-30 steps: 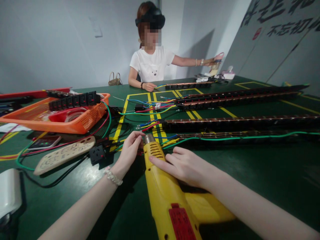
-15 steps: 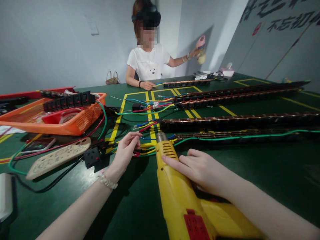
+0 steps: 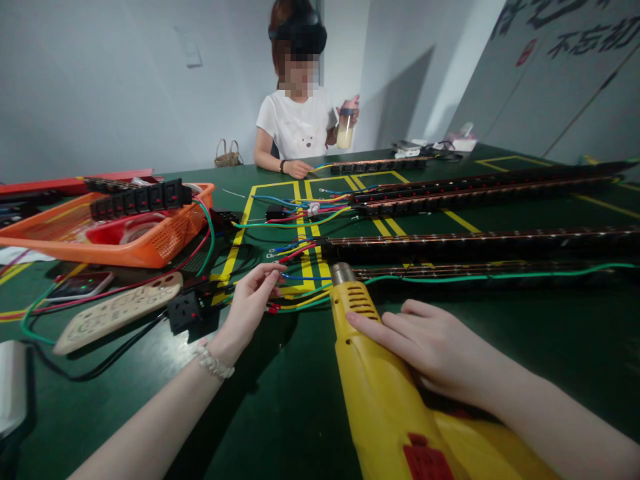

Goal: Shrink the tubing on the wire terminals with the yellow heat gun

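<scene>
My left hand (image 3: 257,287) is closed in a pinch on a wire at the near ends of the wire bundle. A blue wire (image 3: 307,277) and a red wire (image 3: 300,252) run up to its fingertips; which one is pinched I cannot tell. My right hand (image 3: 425,343) is wrapped over a yellow heat gun (image 3: 370,373), the index finger lying along its vented barrel. The metal nozzle (image 3: 342,272) points away from me, to the right of my left hand, by the end of a long black socket strip (image 3: 480,245). My right fingertips on the far side are hidden.
An orange basket (image 3: 145,253) with socket pieces stands at left. Before it lie a beige power strip (image 3: 120,313) and a black socket (image 3: 184,312). More long strips (image 3: 450,193) lie across the green table. Opposite sits a person (image 3: 295,123) holding a bottle (image 3: 346,127).
The heat gun and my right hand have shifted right, away from my left hand, which keeps its pinch. The person opposite has brought the bottle in towards their body.
</scene>
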Motion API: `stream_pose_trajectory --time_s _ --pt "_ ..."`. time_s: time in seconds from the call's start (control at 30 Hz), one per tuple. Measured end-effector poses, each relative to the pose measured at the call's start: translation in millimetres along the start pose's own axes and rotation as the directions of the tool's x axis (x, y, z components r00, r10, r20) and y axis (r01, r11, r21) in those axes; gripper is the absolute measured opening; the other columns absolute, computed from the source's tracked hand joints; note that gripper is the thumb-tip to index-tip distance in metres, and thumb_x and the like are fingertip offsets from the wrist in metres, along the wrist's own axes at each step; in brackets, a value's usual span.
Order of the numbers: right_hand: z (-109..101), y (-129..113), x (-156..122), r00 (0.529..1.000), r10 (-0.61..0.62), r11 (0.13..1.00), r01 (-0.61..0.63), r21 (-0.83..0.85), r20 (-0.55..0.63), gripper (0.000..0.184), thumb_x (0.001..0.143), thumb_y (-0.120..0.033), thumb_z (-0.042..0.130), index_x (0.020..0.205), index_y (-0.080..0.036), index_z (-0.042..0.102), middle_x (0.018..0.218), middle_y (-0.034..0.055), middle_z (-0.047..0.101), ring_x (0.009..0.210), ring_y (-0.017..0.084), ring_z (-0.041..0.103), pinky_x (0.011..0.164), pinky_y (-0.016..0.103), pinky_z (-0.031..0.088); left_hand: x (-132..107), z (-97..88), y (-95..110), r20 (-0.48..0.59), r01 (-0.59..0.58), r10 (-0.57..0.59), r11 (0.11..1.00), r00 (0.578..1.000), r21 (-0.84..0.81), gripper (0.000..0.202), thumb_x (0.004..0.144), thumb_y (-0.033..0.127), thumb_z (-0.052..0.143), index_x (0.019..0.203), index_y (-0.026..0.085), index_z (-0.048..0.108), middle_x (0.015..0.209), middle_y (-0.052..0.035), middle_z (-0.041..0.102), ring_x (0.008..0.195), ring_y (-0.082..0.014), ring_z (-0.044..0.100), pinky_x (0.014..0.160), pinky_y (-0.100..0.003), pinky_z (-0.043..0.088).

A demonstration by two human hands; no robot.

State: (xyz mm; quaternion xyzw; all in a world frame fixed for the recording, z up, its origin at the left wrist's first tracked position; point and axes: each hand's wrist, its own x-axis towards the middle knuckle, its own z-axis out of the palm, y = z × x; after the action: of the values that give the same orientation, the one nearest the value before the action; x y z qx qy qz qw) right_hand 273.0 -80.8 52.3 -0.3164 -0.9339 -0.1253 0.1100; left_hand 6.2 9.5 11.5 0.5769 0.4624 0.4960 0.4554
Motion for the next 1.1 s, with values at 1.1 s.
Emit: stream_pose_trajectory --time_s 1.1 --pt "13 -26 46 0.994 -0.111 0.988 0.111 -0.111 0.004 0.054 0.088 -0.008 0.037 0.141 -0.009 0.029 0.073 0.0015 0.060 0.061 0.016 0.050 0.066 0.033 0.032 1 3.5 0 0.029 -0.051 0.050 0.999 0.998 0.019 0.023 0.083 0.037 0.056 0.090 0.016 0.060 0.062 0.0023 0.054 0.058 -0.0097 0.051 0.053 -0.018 0.040"
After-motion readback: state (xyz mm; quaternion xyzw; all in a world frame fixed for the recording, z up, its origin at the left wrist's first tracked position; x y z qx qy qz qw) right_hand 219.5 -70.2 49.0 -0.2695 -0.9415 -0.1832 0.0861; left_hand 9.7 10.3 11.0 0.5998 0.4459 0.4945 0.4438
